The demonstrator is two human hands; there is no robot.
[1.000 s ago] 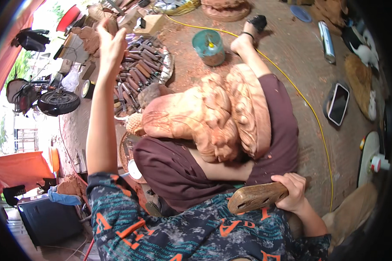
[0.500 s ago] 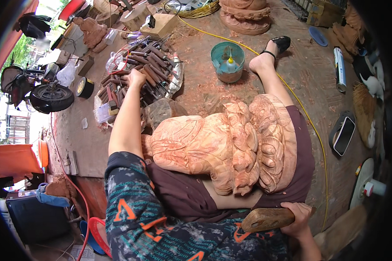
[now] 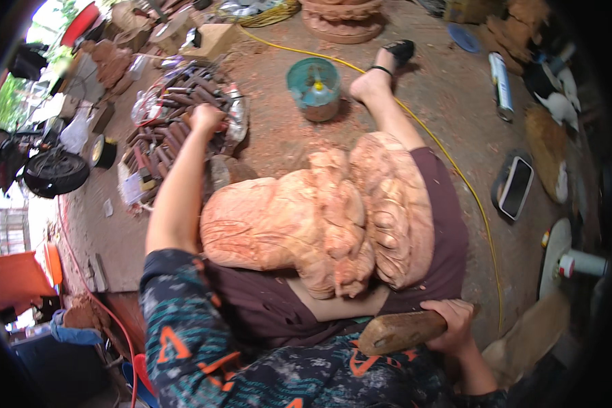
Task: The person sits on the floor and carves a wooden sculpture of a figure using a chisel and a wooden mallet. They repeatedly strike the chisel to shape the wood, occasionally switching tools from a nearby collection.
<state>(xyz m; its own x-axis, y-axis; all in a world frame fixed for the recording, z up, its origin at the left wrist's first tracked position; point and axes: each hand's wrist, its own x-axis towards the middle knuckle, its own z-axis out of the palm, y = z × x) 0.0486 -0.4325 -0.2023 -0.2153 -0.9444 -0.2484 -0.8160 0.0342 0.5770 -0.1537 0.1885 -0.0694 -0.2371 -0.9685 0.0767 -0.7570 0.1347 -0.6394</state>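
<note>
A carved reddish wooden figure (image 3: 265, 221) with a tiered, petal-like base (image 3: 398, 211) lies sideways across my lap. My left hand (image 3: 208, 118) is down in a pile of carving chisels (image 3: 173, 132) beyond the figure's left end. Its fingers curl among the brown handles; what they grip, if anything, is hidden. Near my right thigh, my right hand (image 3: 452, 325) is closed round the handle of a wooden mallet (image 3: 398, 332). The mallet's thick head points left, over my shirt, apart from the figure.
A teal bucket (image 3: 313, 88) with a yellow-nozzled bottle stands ahead. The yellow hose (image 3: 449, 146) curves past my foot and down the right. A phone (image 3: 515, 188), a spray can (image 3: 501, 88) and a standing fan lie right. A round wood block (image 3: 230, 172) sits beside the chisels.
The view has shifted, moving the scene left in the picture. My left hand has moved rightward across the chisel pile. My right hand still holds the mallet.
</note>
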